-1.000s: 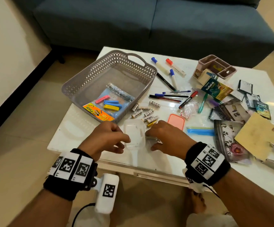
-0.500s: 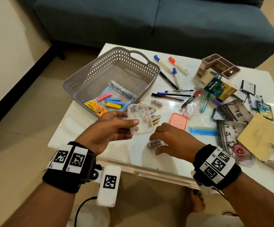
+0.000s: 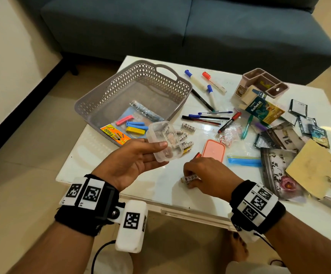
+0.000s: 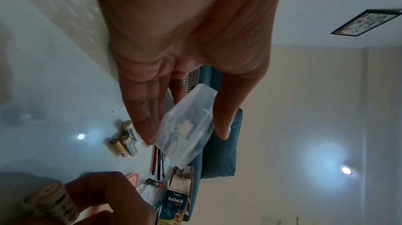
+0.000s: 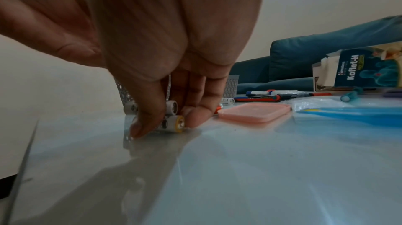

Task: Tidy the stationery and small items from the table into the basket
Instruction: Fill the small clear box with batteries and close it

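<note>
My left hand [image 3: 135,161] holds a small clear plastic box [image 3: 165,140] above the table, thumb on one side and fingers under it; the left wrist view shows the clear box [image 4: 187,125] pinched the same way. My right hand [image 3: 204,175] rests on the white table [image 3: 160,186] and pinches a couple of white batteries [image 3: 190,178] against the surface, seen close as batteries [image 5: 174,120]. Several more batteries [image 3: 186,135] lie beyond the box. The grey lattice basket [image 3: 109,89] at the left holds coloured clips and a packet.
A pink lid [image 3: 213,150] lies just beyond my right hand. Pens and markers [image 3: 206,115] are spread right of the basket. A Koflet-H box [image 3: 263,110], a brown organiser [image 3: 265,82], photos, an envelope [image 3: 314,167] and a blue zip bag [image 3: 243,161] fill the right side. A blue sofa stands behind.
My left hand lifted the clear box off the table and raised it toward the basket. My right hand stayed low, gathering batteries near the front edge.
</note>
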